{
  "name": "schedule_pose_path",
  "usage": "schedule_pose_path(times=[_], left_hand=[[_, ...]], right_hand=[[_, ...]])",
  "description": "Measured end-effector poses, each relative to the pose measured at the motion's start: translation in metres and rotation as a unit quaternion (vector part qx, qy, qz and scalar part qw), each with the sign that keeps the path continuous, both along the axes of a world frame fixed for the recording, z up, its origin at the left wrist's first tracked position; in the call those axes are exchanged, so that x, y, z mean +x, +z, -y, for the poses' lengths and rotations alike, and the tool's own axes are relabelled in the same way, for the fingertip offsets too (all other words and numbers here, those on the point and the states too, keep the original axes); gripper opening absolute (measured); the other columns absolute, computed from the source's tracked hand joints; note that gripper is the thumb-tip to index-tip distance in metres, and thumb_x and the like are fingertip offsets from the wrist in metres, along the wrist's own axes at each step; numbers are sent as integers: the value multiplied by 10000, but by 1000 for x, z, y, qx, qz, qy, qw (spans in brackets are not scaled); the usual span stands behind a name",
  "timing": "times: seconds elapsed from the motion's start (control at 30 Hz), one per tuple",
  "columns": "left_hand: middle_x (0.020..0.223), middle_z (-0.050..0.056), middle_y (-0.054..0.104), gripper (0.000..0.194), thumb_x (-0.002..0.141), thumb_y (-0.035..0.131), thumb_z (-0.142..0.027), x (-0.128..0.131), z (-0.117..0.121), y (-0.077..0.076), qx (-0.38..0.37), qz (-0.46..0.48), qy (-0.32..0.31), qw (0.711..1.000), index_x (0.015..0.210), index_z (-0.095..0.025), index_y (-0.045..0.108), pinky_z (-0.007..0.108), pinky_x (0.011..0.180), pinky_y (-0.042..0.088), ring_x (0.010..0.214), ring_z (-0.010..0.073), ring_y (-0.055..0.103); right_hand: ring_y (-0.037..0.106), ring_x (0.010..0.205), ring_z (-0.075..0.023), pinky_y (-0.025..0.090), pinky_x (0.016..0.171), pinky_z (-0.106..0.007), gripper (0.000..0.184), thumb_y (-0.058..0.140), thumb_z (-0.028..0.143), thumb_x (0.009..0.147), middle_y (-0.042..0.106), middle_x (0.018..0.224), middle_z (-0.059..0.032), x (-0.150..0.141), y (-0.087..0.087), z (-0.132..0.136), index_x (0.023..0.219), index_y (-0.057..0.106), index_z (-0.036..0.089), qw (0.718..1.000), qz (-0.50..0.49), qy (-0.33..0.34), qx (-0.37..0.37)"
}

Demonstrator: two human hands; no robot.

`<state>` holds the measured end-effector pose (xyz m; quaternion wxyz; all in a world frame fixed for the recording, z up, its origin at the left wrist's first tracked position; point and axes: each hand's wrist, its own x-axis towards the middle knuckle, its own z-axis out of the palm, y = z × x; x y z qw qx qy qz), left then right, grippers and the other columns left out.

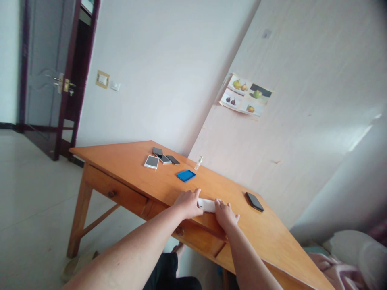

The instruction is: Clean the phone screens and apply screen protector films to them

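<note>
A white phone [207, 205] is held between my two hands, just above or at the front edge of the wooden table. A small dark spot, like a camera lens, shows near its left end. My left hand [188, 203] grips the left end, with thumb and fingers on either side. At the right end, my right hand [225, 214] holds it with the fingers curled over. A blue phone case [186, 175] lies a little beyond my left hand, its hollow side up.
Phones lie at the far left: a white one [151, 162] and several darker ones [173, 160]. Behind the case stands a clear pump bottle [198, 163]. A black wallet-like object [254, 201] rests on the table [121, 157] at right. Bedding [341, 266] is at lower right.
</note>
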<state>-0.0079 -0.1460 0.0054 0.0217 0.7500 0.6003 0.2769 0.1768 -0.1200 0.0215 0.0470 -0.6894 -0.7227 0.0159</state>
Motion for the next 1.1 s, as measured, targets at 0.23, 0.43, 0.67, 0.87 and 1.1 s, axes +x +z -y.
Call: schedule_pose_path(times=[0.23,0.43,0.67,0.87,1.1], left_hand=[[1030,135,678,697,749,564,-557,0,2,1,-4,3,1,1000,1330,-203,413,400,812,474,963,329,645],[1026,120,681,657,715,609,-441,1,2,2,-3,-8,8,1000,1308,-217,434,388,810,474,954,318,648],[1075,141,668,582,823,509,-467,0,4,3,-13,-6,5,1000,1340,-217,410,394,836,464,991,312,642],[1037,125,675,629,735,601,-403,1,5,4,-15,-5,0,1000,1315,-220,441,399,849,464,991,323,640],[1056,133,672,576,776,567,-489,0,4,4,-22,0,-3,1000,1282,-228,475,417,857,470,1013,333,635]], right_hand=[[184,1462,-242,147,1126,-618,566,132,570,973,372,1529,4,-7,-14,26,1406,446,388,991,-53,122,17],[190,1455,-290,146,1072,-703,556,115,506,984,317,1556,-6,-4,-10,28,1439,399,360,998,-43,-27,26],[184,1462,-249,93,1127,-637,531,139,544,984,425,1496,25,-33,-10,48,1373,478,419,986,-88,140,27],[195,1450,-323,175,1055,-714,564,101,519,982,323,1553,-1,-7,-3,32,1429,415,375,998,-41,-37,12],[215,1453,-249,178,1142,-569,550,152,553,979,388,1519,13,-20,-13,48,1409,451,386,990,-62,117,39]])
